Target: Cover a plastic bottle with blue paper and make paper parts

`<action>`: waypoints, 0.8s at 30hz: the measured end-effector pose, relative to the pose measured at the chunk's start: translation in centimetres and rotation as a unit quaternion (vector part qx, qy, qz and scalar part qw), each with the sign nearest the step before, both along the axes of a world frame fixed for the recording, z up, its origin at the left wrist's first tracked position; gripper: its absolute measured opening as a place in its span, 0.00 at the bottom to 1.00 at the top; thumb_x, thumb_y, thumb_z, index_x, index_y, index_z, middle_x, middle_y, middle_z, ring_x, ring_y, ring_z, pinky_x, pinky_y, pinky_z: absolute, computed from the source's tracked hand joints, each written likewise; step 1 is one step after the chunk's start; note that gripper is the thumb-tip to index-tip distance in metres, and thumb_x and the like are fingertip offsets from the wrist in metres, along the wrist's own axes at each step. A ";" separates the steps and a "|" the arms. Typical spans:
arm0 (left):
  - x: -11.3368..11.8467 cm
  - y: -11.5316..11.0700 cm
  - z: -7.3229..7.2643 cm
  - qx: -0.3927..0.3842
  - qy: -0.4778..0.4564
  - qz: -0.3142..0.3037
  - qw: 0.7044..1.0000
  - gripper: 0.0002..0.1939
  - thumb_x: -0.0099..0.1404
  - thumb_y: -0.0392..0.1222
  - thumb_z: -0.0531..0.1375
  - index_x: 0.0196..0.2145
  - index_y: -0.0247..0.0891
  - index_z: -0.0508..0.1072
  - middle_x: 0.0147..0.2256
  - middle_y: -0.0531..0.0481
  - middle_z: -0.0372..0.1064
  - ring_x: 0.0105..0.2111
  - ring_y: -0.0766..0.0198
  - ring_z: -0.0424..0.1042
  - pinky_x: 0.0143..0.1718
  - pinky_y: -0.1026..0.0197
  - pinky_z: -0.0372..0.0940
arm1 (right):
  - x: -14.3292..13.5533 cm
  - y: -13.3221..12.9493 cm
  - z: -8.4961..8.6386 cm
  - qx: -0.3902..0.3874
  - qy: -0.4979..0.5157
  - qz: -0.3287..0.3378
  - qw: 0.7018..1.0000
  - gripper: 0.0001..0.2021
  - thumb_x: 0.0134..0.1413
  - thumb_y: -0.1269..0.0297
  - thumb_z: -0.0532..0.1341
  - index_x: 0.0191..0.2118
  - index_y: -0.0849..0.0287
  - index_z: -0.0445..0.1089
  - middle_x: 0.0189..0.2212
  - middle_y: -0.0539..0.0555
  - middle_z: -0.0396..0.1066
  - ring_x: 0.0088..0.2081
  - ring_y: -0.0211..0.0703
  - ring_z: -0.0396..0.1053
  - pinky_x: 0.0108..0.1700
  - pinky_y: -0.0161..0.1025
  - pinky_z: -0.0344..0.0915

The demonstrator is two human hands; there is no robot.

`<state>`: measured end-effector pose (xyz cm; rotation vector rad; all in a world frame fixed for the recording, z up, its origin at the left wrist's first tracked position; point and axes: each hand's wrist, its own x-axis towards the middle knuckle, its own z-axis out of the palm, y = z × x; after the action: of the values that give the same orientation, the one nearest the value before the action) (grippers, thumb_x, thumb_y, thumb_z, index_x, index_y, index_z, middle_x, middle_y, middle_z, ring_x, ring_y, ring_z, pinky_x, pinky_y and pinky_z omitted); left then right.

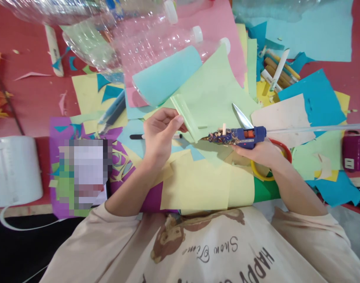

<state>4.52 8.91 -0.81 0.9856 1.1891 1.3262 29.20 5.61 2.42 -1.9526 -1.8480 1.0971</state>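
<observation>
My left hand [163,131] pinches a rolled strip of light green paper [185,117] between thumb and fingers. In my right hand [264,151] is a blue hot glue gun [246,136], its nozzle crusted with paper scraps and pointing left at the strip's lower end. Whether the tip touches the strip I cannot tell. A long clear glue stick [303,129] runs out of the gun's back. Scissors [271,157] with red and yellow handles lie partly hidden under my right hand. A black pen [136,136] lies behind my left hand, and a large light green sheet [215,90] spreads beyond both hands.
Clear plastic bottles [156,39] lie at the back left, one wrapped in light blue paper [168,74]. A white ribbon roll [16,171] stands far left, near a blurred-out phone-like object [90,169]. Markers [281,70] and blue paper [318,98] lie at right, pale yellow sheets [209,181] in front.
</observation>
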 end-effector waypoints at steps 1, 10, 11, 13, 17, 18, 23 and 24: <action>0.0 0.0 0.1 0.000 -0.005 0.007 1.000 0.13 0.52 0.50 0.69 0.25 0.39 0.72 0.20 0.57 0.69 0.19 0.72 0.70 0.23 0.69 0.67 | 0.0 0.0 0.1 -0.010 0.007 -0.008 1.000 0.13 0.43 0.51 0.66 0.28 0.54 0.71 0.25 0.52 0.75 0.29 0.49 0.74 0.28 0.39 0.66; 0.3 -0.2 0.4 -0.007 -0.007 0.009 1.000 0.16 0.50 0.52 0.70 0.25 0.40 0.71 0.19 0.58 0.68 0.19 0.72 0.69 0.22 0.69 0.66 | 4.6 0.1 2.1 0.004 0.236 -0.182 0.955 0.13 0.51 0.51 0.63 0.33 0.55 0.67 0.20 0.49 0.68 0.19 0.38 0.65 0.21 0.38 0.62; 0.3 -0.2 0.4 -0.004 -0.004 0.005 1.000 0.15 0.51 0.52 0.69 0.25 0.40 0.71 0.19 0.58 0.68 0.19 0.72 0.69 0.22 0.69 0.66 | 5.5 0.1 2.2 0.042 0.211 -0.237 0.947 0.12 0.48 0.53 0.66 0.35 0.54 0.69 0.25 0.51 0.72 0.21 0.38 0.67 0.23 0.38 0.63; 0.2 -0.3 0.3 0.005 -0.005 -0.002 1.000 0.14 0.53 0.51 0.69 0.26 0.40 0.71 0.20 0.58 0.68 0.19 0.73 0.70 0.22 0.70 0.65 | 7.5 0.3 2.4 0.095 0.125 -0.325 0.933 0.10 0.49 0.53 0.65 0.35 0.53 0.71 0.32 0.53 0.74 0.26 0.39 0.69 0.26 0.39 0.63; 0.2 -0.4 -0.1 0.021 -0.002 -0.017 1.000 0.12 0.55 0.48 0.67 0.26 0.40 0.71 0.21 0.58 0.68 0.19 0.73 0.70 0.22 0.69 0.65 | 11.2 0.8 2.3 0.051 0.028 -0.394 0.917 0.09 0.50 0.53 0.64 0.26 0.51 0.71 0.23 0.52 0.70 0.23 0.38 0.66 0.24 0.39 0.58; 0.1 -0.4 -0.2 0.022 -0.001 -0.020 1.000 0.11 0.56 0.48 0.67 0.26 0.40 0.71 0.21 0.58 0.68 0.20 0.72 0.70 0.22 0.69 0.65 | 12.0 0.8 2.3 0.038 0.019 -0.377 0.925 0.11 0.51 0.52 0.63 0.25 0.51 0.70 0.22 0.52 0.69 0.21 0.37 0.64 0.24 0.40 0.57; 0.3 -0.6 -0.3 0.014 -0.008 -0.032 0.999 0.11 0.56 0.47 0.67 0.27 0.39 0.71 0.21 0.57 0.68 0.20 0.72 0.70 0.24 0.68 0.66 | 14.8 0.4 2.9 -0.001 -0.134 -0.270 0.954 0.22 0.53 0.45 0.60 0.16 0.52 0.64 0.13 0.51 0.59 0.17 0.38 0.56 0.25 0.44 0.55; 0.4 -0.7 -0.2 0.009 -0.011 -0.035 0.999 0.11 0.56 0.47 0.67 0.27 0.39 0.71 0.21 0.57 0.69 0.20 0.72 0.70 0.24 0.68 0.67 | 14.8 0.3 3.2 0.032 -0.175 -0.268 0.947 0.22 0.53 0.43 0.59 0.17 0.52 0.65 0.14 0.53 0.61 0.18 0.40 0.59 0.27 0.46 0.56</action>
<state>4.93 8.21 -1.05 1.0134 1.1191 1.2914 43.98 5.87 5.63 -2.5178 -1.3200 0.5421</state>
